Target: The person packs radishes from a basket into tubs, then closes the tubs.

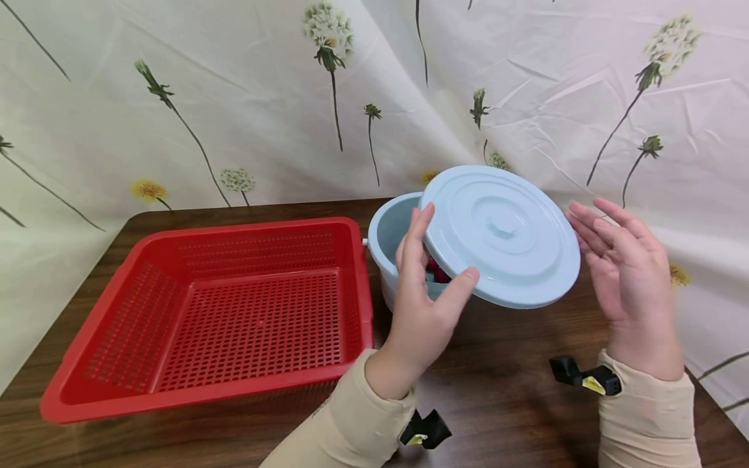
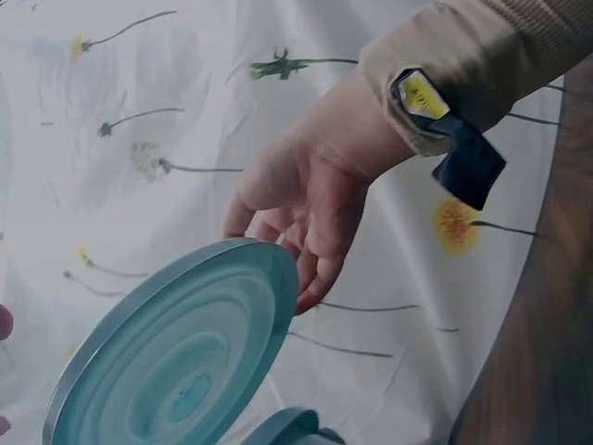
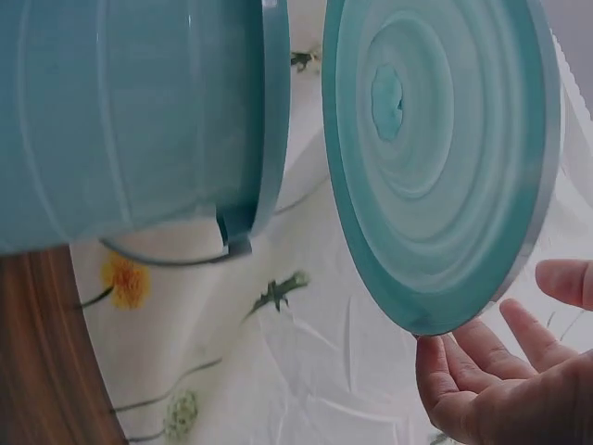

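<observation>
A round light-blue lid (image 1: 503, 224), with raised rings and a small centre knob, is held tilted above and right of a light-blue bucket (image 1: 391, 227). My left hand (image 1: 421, 312) holds the lid's left rim, thumb at the near edge and fingers along the far side. The fingers of my right hand (image 1: 629, 266) are extended, touching the opposite rim with the thumb apart. In the right wrist view, the underside of the lid (image 3: 426, 195) faces the camera, separate from the bucket (image 3: 139, 111). Dark red things (image 1: 440, 272) show inside the bucket, mostly hidden by the lid.
A large red perforated basket (image 1: 199, 394) stands on the brown wooden table (image 1: 497, 390), close to the bucket's left side. A white curtain with dandelion prints (image 1: 263, 97) hangs behind the table. Black wrist cameras (image 1: 424, 429) are strapped to both beige sleeves (image 1: 649, 416).
</observation>
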Demonstrator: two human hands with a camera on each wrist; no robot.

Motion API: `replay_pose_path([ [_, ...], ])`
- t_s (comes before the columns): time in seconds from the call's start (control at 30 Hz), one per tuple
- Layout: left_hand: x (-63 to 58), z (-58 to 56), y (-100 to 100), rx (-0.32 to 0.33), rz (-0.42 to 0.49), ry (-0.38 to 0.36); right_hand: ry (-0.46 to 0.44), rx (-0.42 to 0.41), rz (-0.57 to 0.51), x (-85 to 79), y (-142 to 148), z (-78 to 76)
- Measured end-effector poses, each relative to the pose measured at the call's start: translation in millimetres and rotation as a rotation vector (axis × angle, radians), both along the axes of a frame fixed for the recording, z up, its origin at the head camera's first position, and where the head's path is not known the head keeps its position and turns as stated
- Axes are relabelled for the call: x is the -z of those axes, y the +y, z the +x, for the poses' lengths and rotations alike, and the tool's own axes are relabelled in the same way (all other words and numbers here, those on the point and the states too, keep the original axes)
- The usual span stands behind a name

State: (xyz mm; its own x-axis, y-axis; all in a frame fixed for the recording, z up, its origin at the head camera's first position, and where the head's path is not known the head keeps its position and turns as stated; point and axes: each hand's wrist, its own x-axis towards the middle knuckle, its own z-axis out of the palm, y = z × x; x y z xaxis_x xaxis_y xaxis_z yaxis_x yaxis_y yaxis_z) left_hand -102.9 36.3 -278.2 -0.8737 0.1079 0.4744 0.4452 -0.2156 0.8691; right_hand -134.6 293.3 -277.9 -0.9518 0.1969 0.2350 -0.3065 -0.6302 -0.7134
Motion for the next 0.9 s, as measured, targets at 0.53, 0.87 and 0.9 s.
replay_pose_path([
  [0.53,-16.3,-28.0,-44,-0.097,0.062,-0.266,0.048,-0.107,0.215,-8.0,-49,-18.4],
  [0.87,-14.7,-35.9,-51,-0.067,-0.046,-0.42,-0.042,-0.15,0.345,-0.7,-56,-31.1],
  [0.9,-14.8,-35.8,-50,-0.062,-0.055,-0.43,-0.044,-0.153,0.347,-0.4,-56,-31.5],
])
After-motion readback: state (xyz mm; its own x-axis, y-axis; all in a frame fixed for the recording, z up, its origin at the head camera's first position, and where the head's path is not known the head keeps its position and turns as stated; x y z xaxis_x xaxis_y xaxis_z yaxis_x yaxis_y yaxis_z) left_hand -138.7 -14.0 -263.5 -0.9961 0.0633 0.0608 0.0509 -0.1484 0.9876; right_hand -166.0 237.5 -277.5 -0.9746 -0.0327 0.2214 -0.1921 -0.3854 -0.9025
